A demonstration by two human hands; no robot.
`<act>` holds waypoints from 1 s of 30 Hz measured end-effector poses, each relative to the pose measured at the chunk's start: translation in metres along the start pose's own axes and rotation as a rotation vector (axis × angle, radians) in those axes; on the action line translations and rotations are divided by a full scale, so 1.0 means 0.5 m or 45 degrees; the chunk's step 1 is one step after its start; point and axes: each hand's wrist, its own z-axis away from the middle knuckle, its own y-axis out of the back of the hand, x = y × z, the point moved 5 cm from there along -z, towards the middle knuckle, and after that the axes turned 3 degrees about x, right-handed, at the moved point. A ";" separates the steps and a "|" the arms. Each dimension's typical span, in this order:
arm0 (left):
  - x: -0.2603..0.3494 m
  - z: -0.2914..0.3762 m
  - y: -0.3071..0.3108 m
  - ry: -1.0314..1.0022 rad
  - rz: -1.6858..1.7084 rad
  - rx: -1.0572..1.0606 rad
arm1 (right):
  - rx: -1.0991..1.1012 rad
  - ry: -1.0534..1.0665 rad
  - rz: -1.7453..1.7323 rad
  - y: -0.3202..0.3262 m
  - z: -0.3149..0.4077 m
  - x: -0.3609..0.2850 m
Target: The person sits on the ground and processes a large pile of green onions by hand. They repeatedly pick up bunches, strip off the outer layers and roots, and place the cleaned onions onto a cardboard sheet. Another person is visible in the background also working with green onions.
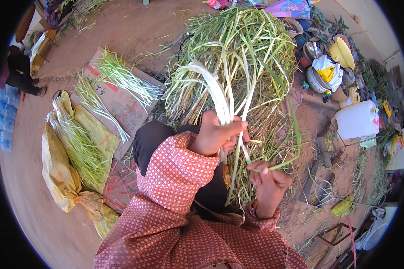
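My left hand (219,132) grips a small bunch of white-stalked leafy greens (215,89), held upright with its tops fanning and some leaves bending over to the left. Several pale stalks stick out below my fist. Lower and to the right, my right hand (269,181) pinches the end of a long green leaf blade (297,131) between thumb and fingers. The blade arcs upward toward the held stalks; where it joins them is hard to tell. Beyond both hands lies a big heap of uncleaned greens (195,84) with dry, straw-coloured lower stems.
On the left, cleaned greens (131,80) rest on flattened cardboard (124,116), beside a yellow woven sack (59,168) bearing a bundle (80,144). Red ties (121,183) litter the ground. A white jerrycan (357,119) and basins stand right. Another person's leg (20,72) shows upper left.
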 end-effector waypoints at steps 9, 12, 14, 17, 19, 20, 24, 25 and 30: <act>0.097 -0.025 0.035 -0.182 -0.051 0.124 | 0.184 -0.738 0.780 0.214 0.252 0.106; 0.111 -0.026 0.030 -0.223 -0.037 0.104 | -0.002 -0.629 1.342 0.321 0.329 0.159; 0.109 -0.023 0.023 -0.262 0.015 0.099 | -0.325 0.118 1.907 0.320 0.326 0.157; 0.084 -0.017 0.013 -0.163 0.033 0.075 | -0.216 0.102 1.571 0.307 0.238 0.140; 0.066 -0.013 0.003 -0.121 0.000 0.027 | -0.060 -0.307 1.419 0.257 0.147 0.116; 0.055 -0.010 -0.001 -0.083 -0.007 0.011 | -0.060 -0.220 1.260 0.204 0.098 0.090; 0.029 0.004 -0.013 0.030 -0.038 -0.047 | -0.160 -0.094 0.654 0.002 -0.029 0.029; 0.029 0.007 -0.014 0.001 -0.057 -0.059 | -0.195 -0.118 0.552 -0.032 -0.045 0.028; 0.028 0.015 -0.010 -0.012 0.016 -0.017 | -0.093 -0.245 0.134 -0.079 -0.052 0.041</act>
